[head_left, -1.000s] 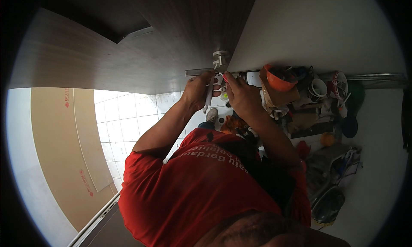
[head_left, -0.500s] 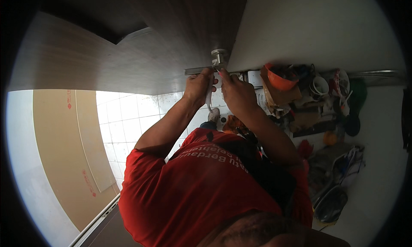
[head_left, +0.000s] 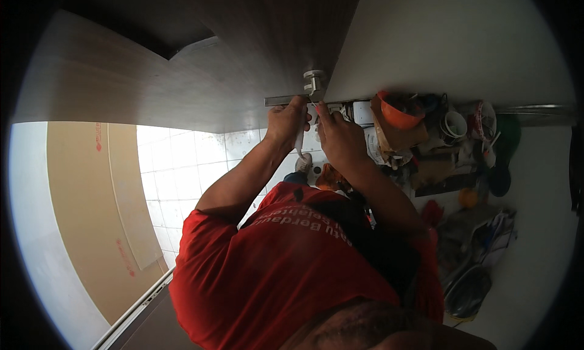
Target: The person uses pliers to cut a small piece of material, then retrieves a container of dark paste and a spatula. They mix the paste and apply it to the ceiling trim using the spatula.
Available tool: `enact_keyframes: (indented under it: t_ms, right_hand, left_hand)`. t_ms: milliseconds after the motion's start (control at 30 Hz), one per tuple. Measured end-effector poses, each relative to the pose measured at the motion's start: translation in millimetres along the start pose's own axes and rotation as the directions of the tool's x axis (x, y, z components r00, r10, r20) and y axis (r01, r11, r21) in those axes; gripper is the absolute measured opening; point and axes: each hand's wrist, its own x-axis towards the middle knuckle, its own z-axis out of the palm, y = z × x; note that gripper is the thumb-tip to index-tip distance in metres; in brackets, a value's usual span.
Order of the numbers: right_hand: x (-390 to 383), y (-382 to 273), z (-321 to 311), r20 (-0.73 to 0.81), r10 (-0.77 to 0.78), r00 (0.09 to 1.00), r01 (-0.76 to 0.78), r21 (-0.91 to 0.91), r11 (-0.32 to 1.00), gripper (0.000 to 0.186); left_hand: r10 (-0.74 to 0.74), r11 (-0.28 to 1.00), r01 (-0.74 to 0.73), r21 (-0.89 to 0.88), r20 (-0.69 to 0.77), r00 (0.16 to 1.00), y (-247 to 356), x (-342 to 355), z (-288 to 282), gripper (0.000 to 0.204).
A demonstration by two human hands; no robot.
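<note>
Plainly, good work here hangs on two steady hands close together at the door handle [head_left: 278,101], which lies at 12 o'clock in our view, set on the dark wooden door [head_left: 243,70]. Our left hand [head_left: 285,123] has its fingers closed around a white strip [head_left: 299,142], with the thumb up by the handle; the strip's loose end hangs toward 6 o'clock. Our right hand [head_left: 340,137], at 3 o'clock from the left, has its fingers drawn together and seems to pinch a small red thing [head_left: 322,108] at the tips; we cannot tell just what it is.

We would do well to brace the left thumb against the handle, so that the right fingertips can make short, light moves. If the red thing has an edge, we should point it away from that thumb and off the door's face, where a slip could leave a scratch. The dangling strip could get in our way above the shoe [head_left: 303,162] at 6 o'clock, so a shorter grip would control it better.
</note>
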Motion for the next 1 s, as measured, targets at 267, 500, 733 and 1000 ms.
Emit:
enact_keyframes:
  t_ms: [267, 500, 733, 1000]
  right_hand:
    - [-3.3, -1.0, 2.9, 0.009, 0.003, 1.0, -0.003, -0.024, 1.0, 0.051]
    - [0.1, 1.5, 1.1, -0.018, -0.002, 1.0, 0.002, 0.024, 1.0, 0.049]
    - [-0.7, 2.0, 2.0, 0.005, -0.027, 1.0, 0.027, -0.022, 0.999, 0.054]
    - [5.2, 4.3, 8.0, -0.047, -0.023, 0.999, 0.024, 0.008, 1.0, 0.05]
  left_hand:
    - [0.056, 0.998, -0.055, 0.023, -0.01, 0.998, -3.7, 3.2, 2.6, 0.026]
    - [0.089, 0.994, -0.087, 0.065, -0.029, 0.996, -1.0, -1.0, 5.6, 0.026]
    - [0.088, 0.996, -0.087, 0.021, -0.066, 0.994, -1.3, 0.7, 8.5, 0.023]
    - [0.088, 0.994, -0.084, 0.064, -0.065, 0.994, -1.7, -0.6, 9.9, 0.025]
